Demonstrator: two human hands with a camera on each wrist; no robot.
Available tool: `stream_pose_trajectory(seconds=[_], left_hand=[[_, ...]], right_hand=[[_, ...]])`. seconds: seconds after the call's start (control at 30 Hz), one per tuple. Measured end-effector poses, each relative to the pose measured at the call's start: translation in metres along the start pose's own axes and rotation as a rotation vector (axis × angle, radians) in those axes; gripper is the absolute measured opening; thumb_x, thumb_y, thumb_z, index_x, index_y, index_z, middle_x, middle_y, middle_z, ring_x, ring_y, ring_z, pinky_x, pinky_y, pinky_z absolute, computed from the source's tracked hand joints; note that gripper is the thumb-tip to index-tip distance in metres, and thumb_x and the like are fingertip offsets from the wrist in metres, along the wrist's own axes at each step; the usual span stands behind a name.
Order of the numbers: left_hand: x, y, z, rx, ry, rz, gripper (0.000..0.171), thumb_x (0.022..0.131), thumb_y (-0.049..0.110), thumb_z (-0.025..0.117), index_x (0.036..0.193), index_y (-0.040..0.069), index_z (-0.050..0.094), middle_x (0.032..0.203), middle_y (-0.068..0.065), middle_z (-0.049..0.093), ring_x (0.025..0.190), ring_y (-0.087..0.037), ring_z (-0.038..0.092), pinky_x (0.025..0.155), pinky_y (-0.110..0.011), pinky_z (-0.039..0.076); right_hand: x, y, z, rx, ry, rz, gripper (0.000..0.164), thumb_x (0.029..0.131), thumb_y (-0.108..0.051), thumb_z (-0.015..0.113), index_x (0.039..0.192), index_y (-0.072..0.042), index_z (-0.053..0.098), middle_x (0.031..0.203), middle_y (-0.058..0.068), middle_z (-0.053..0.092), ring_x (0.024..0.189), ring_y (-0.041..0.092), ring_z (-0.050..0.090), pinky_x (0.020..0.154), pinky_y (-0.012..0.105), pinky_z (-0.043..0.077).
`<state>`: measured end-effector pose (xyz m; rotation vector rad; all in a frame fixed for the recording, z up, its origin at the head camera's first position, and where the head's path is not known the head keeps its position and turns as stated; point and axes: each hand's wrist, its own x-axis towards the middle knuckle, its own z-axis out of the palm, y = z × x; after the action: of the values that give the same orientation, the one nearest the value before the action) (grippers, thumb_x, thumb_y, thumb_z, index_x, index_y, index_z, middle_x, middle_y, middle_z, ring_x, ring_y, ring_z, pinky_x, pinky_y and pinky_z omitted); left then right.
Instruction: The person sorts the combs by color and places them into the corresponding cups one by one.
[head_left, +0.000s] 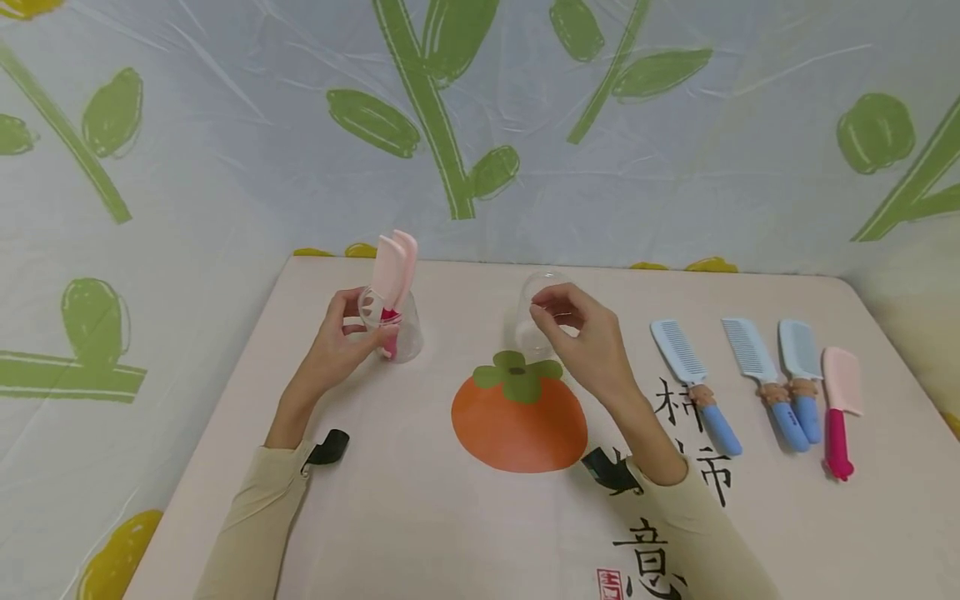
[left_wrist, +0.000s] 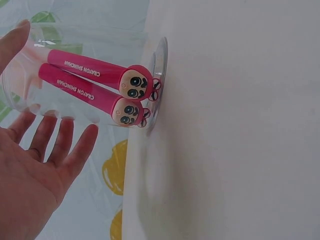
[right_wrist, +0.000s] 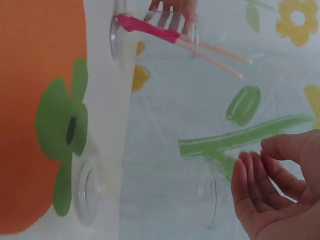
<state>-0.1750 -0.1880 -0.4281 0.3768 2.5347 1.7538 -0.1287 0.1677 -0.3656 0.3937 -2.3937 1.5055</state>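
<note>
My left hand [head_left: 330,354] holds a clear cup [head_left: 410,340] that stands upright on the table, thumb on one side and fingers on the other. Inside it are two combs [head_left: 392,271], pink heads up above the rim. Their magenta handles [left_wrist: 82,92], with character faces at the ends, point down in the left wrist view. A second clear cup [right_wrist: 150,195] stands upright, with nothing seen in it. Just above its rim hovers my right hand [right_wrist: 280,185], fingers loosely bent and holding nothing; a gap shows between hand and cup in the right wrist view.
On the table's right side lie a blue comb [head_left: 681,352], two more blue combs [head_left: 750,346] [head_left: 799,348] side by side, and a pink comb [head_left: 842,379] with a magenta handle. The tablecloth [head_left: 420,533] bears a printed persimmon [head_left: 517,429]. A leaf-patterned curtain [head_left: 247,167] hangs behind.
</note>
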Motion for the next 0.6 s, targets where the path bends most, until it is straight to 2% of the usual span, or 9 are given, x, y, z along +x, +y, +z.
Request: stream_pose_trajectory(seconds=[0.17,0.37,0.6], left_hand=[[0.0,0.002,-0.001,0.015,0.003,0.0,0.076,0.093,0.025,0.078,0.15,0.007,0.031,0.135,-0.012,0.046,0.124,-0.025,0.044,0.104,-0.046,0.044],[-0.001,0.002,-0.001,0.015,0.002,-0.005,0.077,0.093,0.028,0.078,0.15,0.006,0.031,0.135,-0.012,0.046,0.124,-0.026,0.044,0.106,-0.05,0.043],[-0.002,0.003,0.0,0.013,0.005,-0.005,0.077,0.093,0.027,0.078,0.149,0.005,0.031,0.134,-0.013,0.045,0.124,-0.028,0.044,0.105,-0.052,0.043]], right_hand=[[-0.008,0.007,-0.014,-0.023,0.035,0.001,0.015,0.098,-0.008,0.07,0.111,-0.002,0.068,0.105,0.007,0.07,0.096,0.01,0.066,0.089,0.017,0.052],[-0.018,0.015,-0.031,-0.01,0.067,0.014,0.016,0.098,-0.006,0.069,0.112,0.001,0.068,0.106,0.01,0.069,0.096,0.004,0.064,0.09,0.014,0.051],[-0.029,0.024,-0.047,0.011,0.099,0.017,0.016,0.097,-0.001,0.069,0.113,0.003,0.068,0.107,0.011,0.068,0.095,0.005,0.065,0.09,0.014,0.051]])
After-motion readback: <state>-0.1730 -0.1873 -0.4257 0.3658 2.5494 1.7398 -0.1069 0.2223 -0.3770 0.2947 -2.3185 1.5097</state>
